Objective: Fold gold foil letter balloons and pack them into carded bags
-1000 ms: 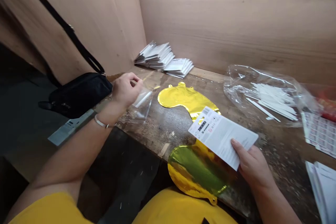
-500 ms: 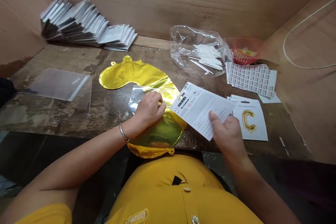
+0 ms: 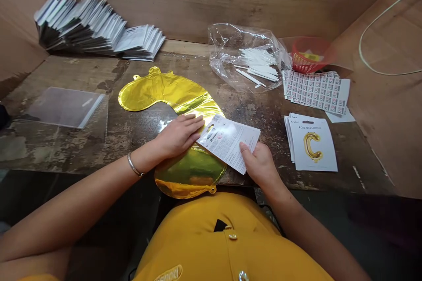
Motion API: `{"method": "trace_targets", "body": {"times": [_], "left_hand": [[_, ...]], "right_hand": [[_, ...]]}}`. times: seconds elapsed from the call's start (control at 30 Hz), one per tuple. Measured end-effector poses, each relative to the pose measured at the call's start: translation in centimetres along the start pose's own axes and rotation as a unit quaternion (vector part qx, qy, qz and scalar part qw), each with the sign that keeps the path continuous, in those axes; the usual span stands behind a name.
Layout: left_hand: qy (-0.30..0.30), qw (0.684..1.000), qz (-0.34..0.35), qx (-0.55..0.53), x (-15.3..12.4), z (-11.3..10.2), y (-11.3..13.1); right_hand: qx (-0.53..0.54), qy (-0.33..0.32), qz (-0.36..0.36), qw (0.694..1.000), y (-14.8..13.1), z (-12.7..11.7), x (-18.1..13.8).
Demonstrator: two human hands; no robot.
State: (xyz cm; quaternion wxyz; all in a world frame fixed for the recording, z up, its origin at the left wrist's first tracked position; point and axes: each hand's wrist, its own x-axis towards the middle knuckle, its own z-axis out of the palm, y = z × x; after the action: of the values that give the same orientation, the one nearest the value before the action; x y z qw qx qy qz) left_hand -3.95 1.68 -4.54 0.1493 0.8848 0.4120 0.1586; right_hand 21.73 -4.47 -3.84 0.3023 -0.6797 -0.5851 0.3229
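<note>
A flat gold foil balloon [image 3: 165,90], curved like a letter C, lies on the wooden table. My left hand [image 3: 181,134] rests on its middle, palm down and fingers stretched out. Something clear and shiny, apparently a plastic bag, shows beside and under that hand, largely covered by it. My right hand [image 3: 262,162] grips a white printed card [image 3: 231,140] by its right end, thumb on top, text side up. The card's holed left end reaches my left fingertips over the balloon; whether it is inside the bag I cannot tell.
Foil balloon cards [image 3: 314,145] stack at the right, below sticker sheets [image 3: 314,92] and a red basket [image 3: 308,59]. White sticks lie in a clear bag [image 3: 224,48] at the back. Filled packs [image 3: 89,26] lean back left; a clear bag [image 3: 62,105] lies at left.
My right hand has carried the card left, over the balloon and up to my left hand. My left hand has gone from curled fingers to lying flat.
</note>
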Motion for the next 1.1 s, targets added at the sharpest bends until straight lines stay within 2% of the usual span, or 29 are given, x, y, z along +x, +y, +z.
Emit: {"method": "trace_targets", "body": {"times": [0.1,0.33,0.43,0.63,0.87,1.1], "left_hand": [[-0.041,0.998,-0.007,0.043,-0.6,0.1,-0.5],[-0.058,0.995,0.017,0.085,-0.5,-0.3,0.0],[-0.072,0.992,0.016,0.106,-0.6,-0.6,-0.1],[-0.067,0.991,-0.029,0.112,-1.2,-0.2,0.0],[-0.097,0.989,-0.007,0.112,-1.4,-0.9,-0.1],[-0.082,0.986,-0.057,0.131,-1.6,-0.6,0.3]], "right_hand": [[0.039,-0.039,0.007,0.998,0.2,-0.3,0.5],[0.101,-0.106,0.022,0.989,-0.1,-1.1,0.9],[0.116,-0.119,0.023,0.986,0.0,-1.4,1.0],[0.115,-0.133,0.037,0.984,0.0,-1.9,1.2],[0.123,-0.167,0.056,0.977,-1.2,-2.0,2.3],[0.112,-0.186,0.066,0.974,-1.2,-2.6,3.5]]}}
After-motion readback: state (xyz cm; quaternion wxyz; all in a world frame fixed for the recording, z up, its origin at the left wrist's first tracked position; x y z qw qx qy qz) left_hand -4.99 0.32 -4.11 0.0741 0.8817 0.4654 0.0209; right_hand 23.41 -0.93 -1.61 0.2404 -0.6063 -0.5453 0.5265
